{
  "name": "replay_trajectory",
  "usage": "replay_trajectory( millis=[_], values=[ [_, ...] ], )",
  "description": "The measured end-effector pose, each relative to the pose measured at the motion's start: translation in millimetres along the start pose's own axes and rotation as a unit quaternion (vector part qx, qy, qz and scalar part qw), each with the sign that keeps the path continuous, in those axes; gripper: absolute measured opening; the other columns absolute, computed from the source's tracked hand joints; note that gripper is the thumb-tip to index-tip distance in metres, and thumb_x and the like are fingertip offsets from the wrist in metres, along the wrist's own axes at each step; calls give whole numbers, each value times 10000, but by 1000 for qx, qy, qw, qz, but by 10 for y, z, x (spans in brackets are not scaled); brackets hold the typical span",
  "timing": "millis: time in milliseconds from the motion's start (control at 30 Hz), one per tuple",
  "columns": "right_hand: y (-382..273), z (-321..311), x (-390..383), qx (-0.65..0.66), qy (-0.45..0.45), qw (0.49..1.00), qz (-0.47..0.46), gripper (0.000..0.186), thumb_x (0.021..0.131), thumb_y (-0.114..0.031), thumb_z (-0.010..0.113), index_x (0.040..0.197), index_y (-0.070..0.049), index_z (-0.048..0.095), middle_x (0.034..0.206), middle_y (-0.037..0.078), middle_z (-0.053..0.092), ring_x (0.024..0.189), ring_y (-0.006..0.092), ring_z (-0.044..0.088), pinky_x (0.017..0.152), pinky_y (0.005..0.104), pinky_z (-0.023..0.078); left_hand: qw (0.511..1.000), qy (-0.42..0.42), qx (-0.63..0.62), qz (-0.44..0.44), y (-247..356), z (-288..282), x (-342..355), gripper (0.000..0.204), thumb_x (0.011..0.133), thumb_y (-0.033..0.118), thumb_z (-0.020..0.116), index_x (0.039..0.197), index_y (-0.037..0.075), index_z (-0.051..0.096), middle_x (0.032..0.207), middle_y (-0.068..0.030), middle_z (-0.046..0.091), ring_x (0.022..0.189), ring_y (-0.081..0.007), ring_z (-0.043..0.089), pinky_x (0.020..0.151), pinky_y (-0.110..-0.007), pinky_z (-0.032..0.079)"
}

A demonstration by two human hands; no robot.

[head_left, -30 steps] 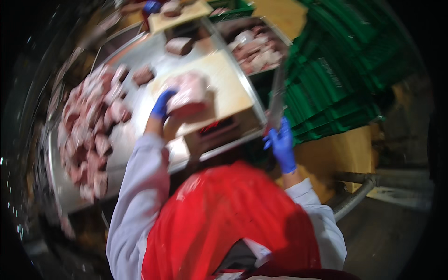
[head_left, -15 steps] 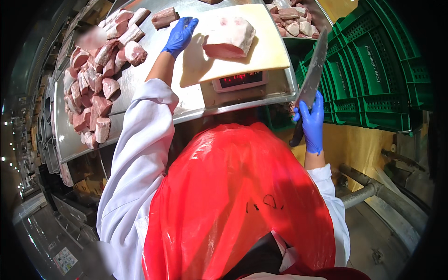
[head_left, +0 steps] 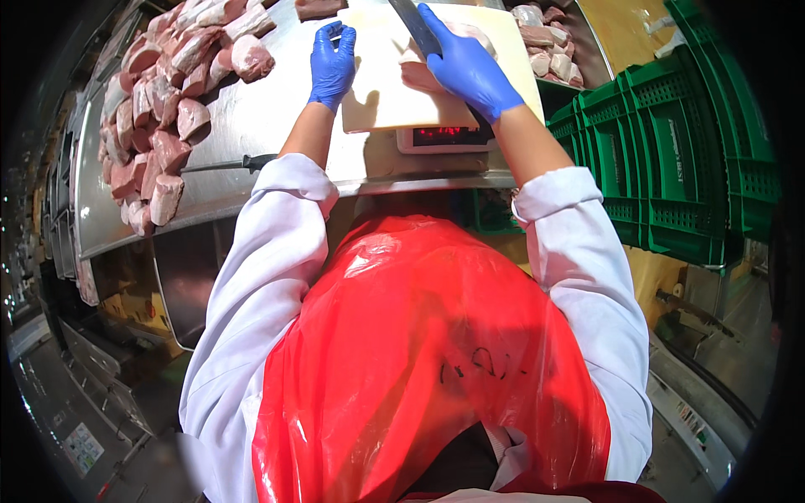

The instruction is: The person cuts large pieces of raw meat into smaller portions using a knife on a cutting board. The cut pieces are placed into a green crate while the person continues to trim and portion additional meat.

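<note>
On a pale cutting board [head_left: 377,113], near its far edge, lies the block of meat [head_left: 422,77] — only part of it shows, since the right hand [head_left: 474,71] and its knife [head_left: 413,23] cut across the view. That right hand is clamped round the knife, one finger stretched along it, the blade slanting up and left out of sight. The left hand [head_left: 333,65] is at the board's left edge, apart from the meat, its fingers loosely curled with nothing visible in them.

Just under the board's near edge, a scale [head_left: 444,137] shows red lit digits, the right forearm passing close beside it. Left of the board, a large heap of cut meat [head_left: 159,109] crowds the steel table [head_left: 239,121]. A second knife [head_left: 256,162] lies between heap and left forearm — black handle by the wrist, blade toward the meat. One more piece [head_left: 319,8] sits above the left hand. Beyond the board's right side is a container of meat chunks [head_left: 549,50]; green crates [head_left: 650,155] fill the far right.
</note>
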State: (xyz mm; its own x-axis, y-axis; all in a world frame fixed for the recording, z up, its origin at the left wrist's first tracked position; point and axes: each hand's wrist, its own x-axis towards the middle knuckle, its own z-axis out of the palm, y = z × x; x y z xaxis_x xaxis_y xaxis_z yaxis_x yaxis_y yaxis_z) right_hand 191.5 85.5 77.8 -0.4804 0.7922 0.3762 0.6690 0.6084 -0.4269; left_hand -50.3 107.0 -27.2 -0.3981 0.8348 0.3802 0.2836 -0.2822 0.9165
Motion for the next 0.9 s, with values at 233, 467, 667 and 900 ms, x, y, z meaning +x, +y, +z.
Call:
replay_trajectory(
  millis=[233, 467, 667, 900],
  values=[
    [-16, 40, 4, -152, -106, 982, -33, 682, 881, -181, 557, 1529, -116, 356, 968, 247, 699, 877, 419, 684, 769, 495, 544, 996, 57, -51, 40, -115, -202, -81, 398, 958, 283, 672, 1199, -21, 586, 1024, -130, 689, 918, -211, 649, 846, -351, 519],
    [-537, -749, -897, -169, -333, 923, 86, 786, 857, -31, 532, 1582, -168, 261, 885, 241, 673, 762, 426, 662, 704, 507, 530, 997, 55, -24, 56, 85, -482, -156, 311, 983, 181, 651, 1228, 4, 576, 1014, -79, 659, 887, -134, 625, 783, -282, 521],
    [-470, -1216, -1281, -71, -287, 947, 126, 798, 865, -42, 541, 1586, -239, 260, 790, 256, 632, 705, 455, 626, 665, 524, 507, 996, -63, 31, 56, 465, 31, -496, 456, 809, 298, 822, 1134, 37, 638, 950, -95, 640, 835, -183, 642, 749, -319, 540],
    [-272, -648, -652, 21, -96, 992, 78, 727, 894, -110, 549, 1564, -246, 301, 823, 301, 653, 758, 479, 638, 706, 534, 509, 960, -138, 230, 77, 393, 378, -810, 264, 785, 289, 756, 919, 96, 635, 897, -98, 651, 809, -307, 647, 734, -419, 533]
  ],
)
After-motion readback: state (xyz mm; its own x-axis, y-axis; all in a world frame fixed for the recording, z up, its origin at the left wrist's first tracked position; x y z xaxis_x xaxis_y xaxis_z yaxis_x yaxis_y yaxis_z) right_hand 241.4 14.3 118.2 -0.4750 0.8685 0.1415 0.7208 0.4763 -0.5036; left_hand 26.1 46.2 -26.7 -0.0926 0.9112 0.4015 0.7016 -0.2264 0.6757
